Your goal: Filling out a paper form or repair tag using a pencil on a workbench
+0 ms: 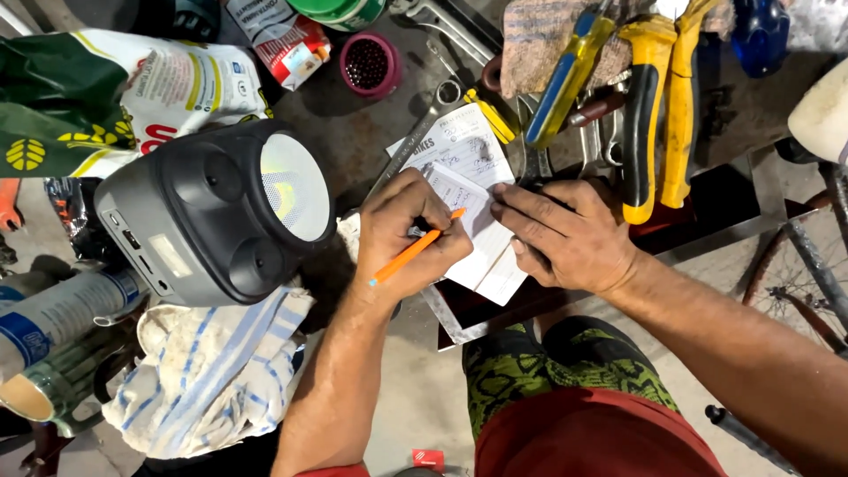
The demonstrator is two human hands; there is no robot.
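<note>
- L hand (pixel 408 237) was curled round an orange pen (pixel 413 254), fingers pinched on its shaft, tip down on the small white paper slips (pixel 477 231).
- Pen lay slanted, upper end toward the R hand, lower end over the L wrist.
- R hand (pixel 565 237) lay flat w/ fingers loosely stretched, gripping nothing; fingertips (pixel 500 189) pressed on the slips' right edge, holding them down.
- Slips sat at centre, btwn both hands, on a dark metal ledge (pixel 707 240); a 2nd sheet w/ handwriting stuck out just behind them, toward the tools.
- Just left of the L hand: grey speaker-type lamp (pixel 212 214), round lit face turned toward the hand, nearly touching the thumb side.
- Under the lamp & L forearm: white cloth w/ blue stripes (pixel 212 371).
- Behind the R hand: yellow-and-black handled tools (pixel 649 106) & a blue-yellow screwdriver (pixel 570 71), laid side by side; wrenches (pixel 442 97) near the slips' top edge.
- Pink cup of small dark bits (pixel 368 64) stood well apart, far side.
- Green-white sack (pixel 106 97) lay at the far left.
- Bicycle wheel spokes (pixel 804 265) showed at the right edge.
- Person's knee in green patterned cloth (pixel 565 371) sat below the slips.
</note>
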